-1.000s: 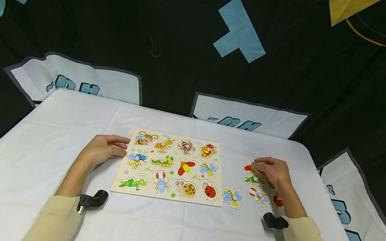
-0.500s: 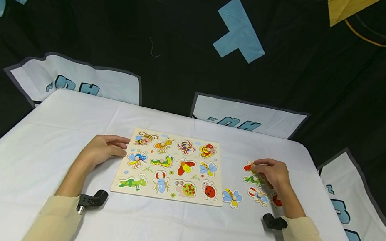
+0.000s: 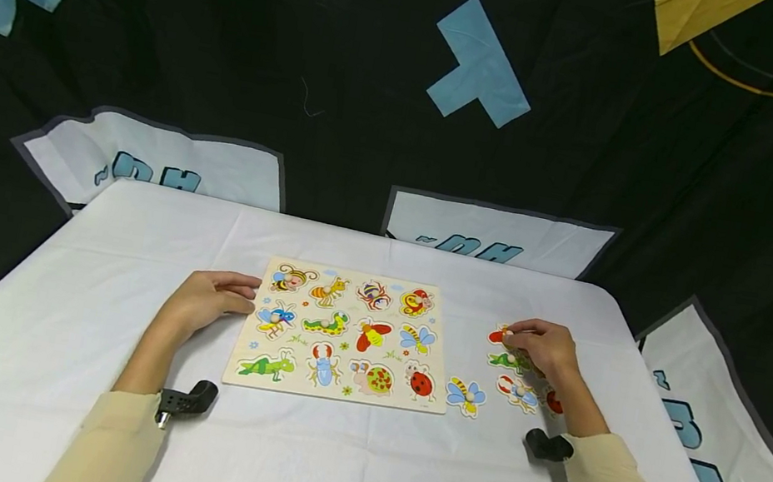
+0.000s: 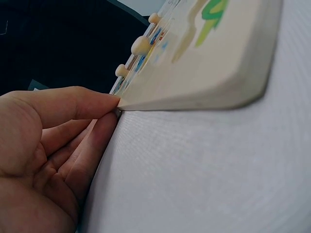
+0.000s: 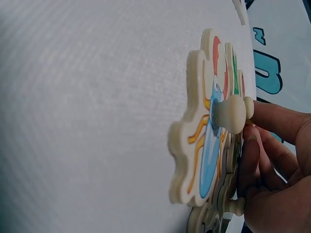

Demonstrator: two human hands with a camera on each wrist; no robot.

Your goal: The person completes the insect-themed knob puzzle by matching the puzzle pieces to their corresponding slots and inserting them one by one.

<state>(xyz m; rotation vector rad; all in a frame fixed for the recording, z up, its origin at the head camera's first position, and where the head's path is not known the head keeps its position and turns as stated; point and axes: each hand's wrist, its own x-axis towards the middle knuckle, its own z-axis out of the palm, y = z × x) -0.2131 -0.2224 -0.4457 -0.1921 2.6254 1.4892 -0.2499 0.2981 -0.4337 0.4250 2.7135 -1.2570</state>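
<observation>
A wooden insect puzzle board lies flat on the table. My left hand rests at its left edge, fingertips and thumb touching the edge near a corner. In the left wrist view, several round knobs stand up from the board. To the right of the board, my right hand pinches the knob of a puzzle piece with red wings, partly covered by the fingers. The beetle piece lies nearest the right wrist camera, its knob in front of my fingertips.
A blue-winged bee piece lies beside the board's lower right corner. Near my right hand are a green grasshopper piece and a ladybird piece, partly hidden. A white cloth covers the table, with a dark curtain behind.
My right hand has shifted very slightly downward in the head view, its fingers staying at the red-winged piece. My left hand stays at the board's edge.
</observation>
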